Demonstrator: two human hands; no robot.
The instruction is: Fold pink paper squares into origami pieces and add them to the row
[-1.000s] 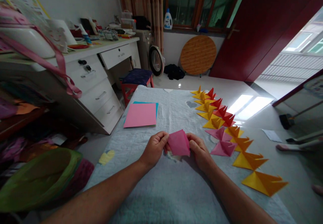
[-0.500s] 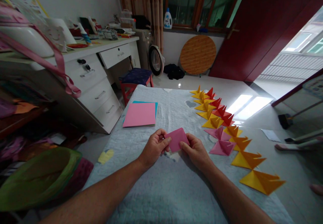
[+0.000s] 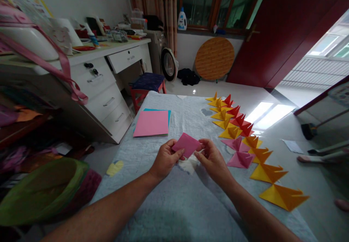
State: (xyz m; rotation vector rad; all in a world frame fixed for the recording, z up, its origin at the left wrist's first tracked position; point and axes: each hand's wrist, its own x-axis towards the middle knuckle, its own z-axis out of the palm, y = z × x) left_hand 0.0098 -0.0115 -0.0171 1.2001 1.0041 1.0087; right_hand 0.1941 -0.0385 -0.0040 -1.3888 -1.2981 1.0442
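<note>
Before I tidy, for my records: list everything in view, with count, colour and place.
tablecloth: one, pale blue, foreground
folded paper: one, pink, centre
paper stack: one, pink over blue, tablecloth's left
paper figures: many, yellow, red, pink, tablecloth's right
desk: one, white, left
small items: uncountable, mixed, desktop
stool: one, red, beside desk
bin: one, green-lined, lower left
washing machine: one, grey, beyond desk
curtain: one, brown, beside window
bottle: one, white, at window
round board: one, brown, below window
cloth heap: one, black, floor
door: one, dark red, right
left hand: one, bare, holding folded paper
right hand: one, bare, at folded paper's corner
</note>
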